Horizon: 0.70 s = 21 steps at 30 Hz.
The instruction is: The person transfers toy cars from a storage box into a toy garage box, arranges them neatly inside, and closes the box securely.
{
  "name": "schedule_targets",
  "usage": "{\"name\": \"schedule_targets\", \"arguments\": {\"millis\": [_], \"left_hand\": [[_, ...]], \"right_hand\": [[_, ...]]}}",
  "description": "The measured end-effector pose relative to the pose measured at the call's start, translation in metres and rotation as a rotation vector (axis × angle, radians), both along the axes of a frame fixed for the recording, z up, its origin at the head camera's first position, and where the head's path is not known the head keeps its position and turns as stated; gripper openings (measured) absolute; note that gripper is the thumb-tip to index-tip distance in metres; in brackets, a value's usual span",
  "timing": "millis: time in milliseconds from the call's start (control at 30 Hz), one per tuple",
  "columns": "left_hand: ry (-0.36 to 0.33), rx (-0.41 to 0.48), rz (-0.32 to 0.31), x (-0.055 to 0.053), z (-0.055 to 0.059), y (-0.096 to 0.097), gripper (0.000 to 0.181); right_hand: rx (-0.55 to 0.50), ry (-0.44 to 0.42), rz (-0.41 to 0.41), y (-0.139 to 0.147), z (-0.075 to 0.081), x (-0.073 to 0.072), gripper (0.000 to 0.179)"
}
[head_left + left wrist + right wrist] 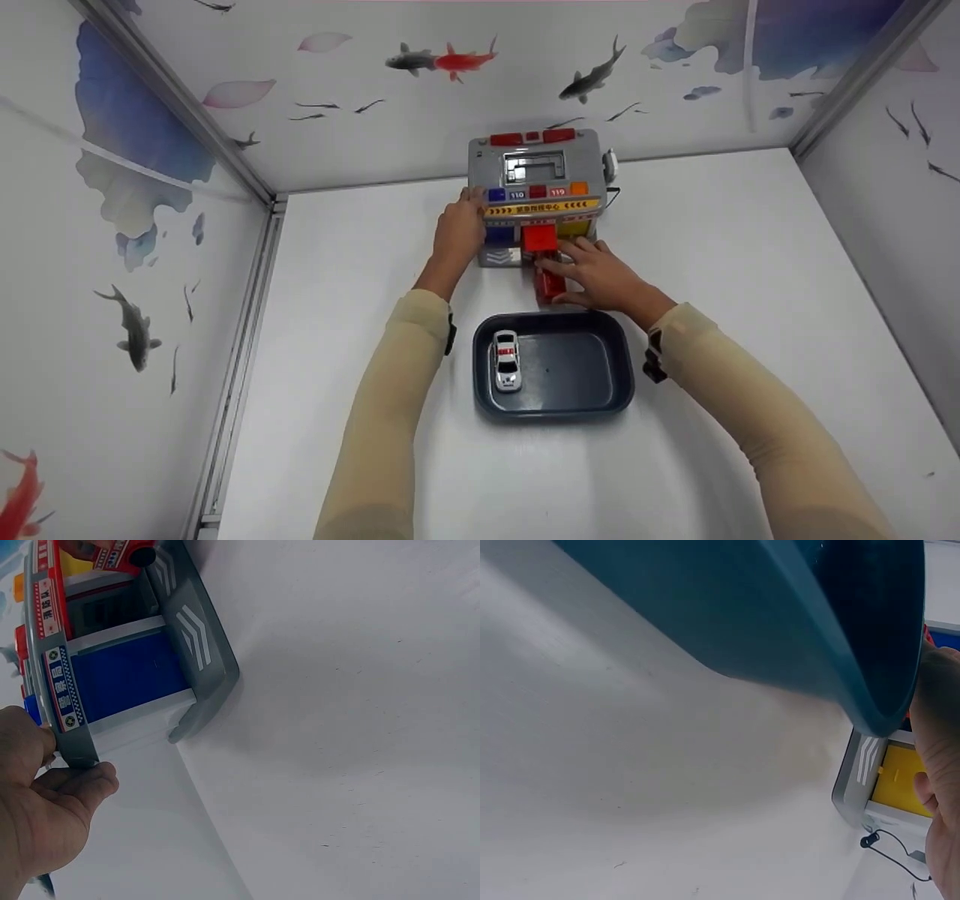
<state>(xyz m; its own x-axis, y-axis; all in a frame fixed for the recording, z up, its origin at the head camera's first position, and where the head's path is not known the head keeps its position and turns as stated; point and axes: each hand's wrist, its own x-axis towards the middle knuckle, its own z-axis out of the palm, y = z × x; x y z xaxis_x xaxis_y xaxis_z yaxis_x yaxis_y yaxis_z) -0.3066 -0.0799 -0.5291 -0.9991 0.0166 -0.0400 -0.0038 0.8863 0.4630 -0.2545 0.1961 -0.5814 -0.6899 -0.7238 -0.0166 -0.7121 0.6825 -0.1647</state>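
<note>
Clock positions are per the head view. Nearest: dark blue tray (pixel 577 375) on the worktop (pixel 322 360), white toy car (pixel 507 371) parked along its 9 o'clock side, nose at 6.

Past the tray's 12: red toy vehicle (pixel 551 286), on the near side of the toy station (pixel 544 208), just under the raised red flap (pixel 540 238). My right grip (pixel 600 277) has it, fingers closed down to the vehicle's width, coming in from 4. (Can't tell how much of it is inside the bay; my own fingers and the flap hide that.)

My left grip (pixel 459 232) is at the station's 8, thumb and fingers pinched on the housing edge, gap only as wide as that edge. Blue door (pixel 131 675) beside the middle bay is down.

To do this well, I'd line the vehicle up on the bay's 6–12 axis, wheels flat on the sill, and move it slowly with light finger pressure. Left should brace the station so it can't skid or twist. Main risk, I think: roof or knuckles snagging the flap.

Farthest: fish-print wall (pixel 420 127) at 12.
</note>
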Motion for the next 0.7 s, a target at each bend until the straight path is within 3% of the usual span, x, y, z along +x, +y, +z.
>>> {"name": "schedule_targets", "arguments": {"millis": [700], "left_hand": [[0.004,0.003,0.024,0.0011,-0.0005,0.0009,0.042]], "right_hand": [[0.002,0.018,0.002,-0.0066,-0.0095,-0.0046,0.073]]}}
